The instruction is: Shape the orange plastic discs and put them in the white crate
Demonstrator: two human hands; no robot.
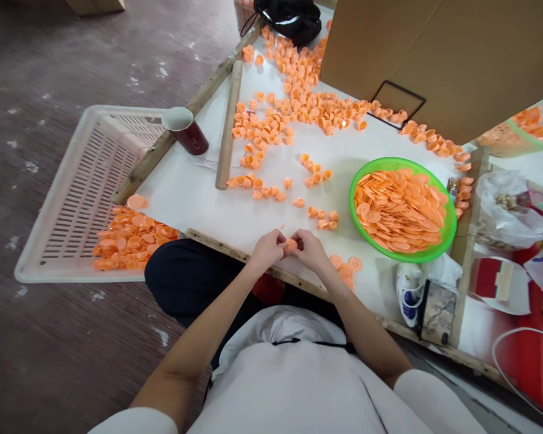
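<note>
I see the left hand [269, 248] and the right hand [310, 248] meeting over the near edge of the white worktop [185, 202], fingers closed to a pinch from either side on one small orange plastic piece [291, 245]. The fingers cover most of it, so I can't tell whether it is one part or two joined.

Just beside the right forearm I have a few loose flat orange discs [346, 270]; further right, a round bright-green plastic bowl [450, 224] heaped with more orange discs [400, 211]. Ahead, small orange plastic cups [317, 108] lie scattered and piled towards the far end, well apart from the hands.

Out to the left, the pale slatted plastic basket [67, 181] holds a heap of orange pieces [133, 241] in one corner. I'd judge those to be the finished share; with the bowl and cup pile still plentiful, much looks left.
</note>
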